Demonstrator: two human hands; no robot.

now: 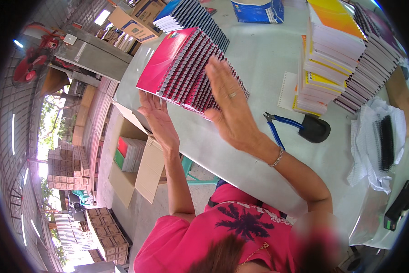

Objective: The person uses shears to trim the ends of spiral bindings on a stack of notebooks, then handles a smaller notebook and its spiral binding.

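Observation:
A tall stack of red-covered spiral notebooks [168, 63] with grey wire bindings stands near the table's left edge. My left hand [159, 119] is at its near left end, open, fingertips up against the lower edge of the stack. Flat and with fingers stretched out, my right hand [229, 102] lies along the spiral side of the same stack, with a ring on one finger. Neither hand is wrapped round a notebook. Directly behind stands a stack of blue-covered spiral notebooks [195, 22].
Blue-handled cutting pliers [277, 122] lie right of my right hand, beside a black rounded object [314, 128]. Yellow-edged page stacks [325, 63] rise at the right, near white crumpled wrapping [370, 145]. An open carton [150, 168] holding notebooks stands below the table's left edge.

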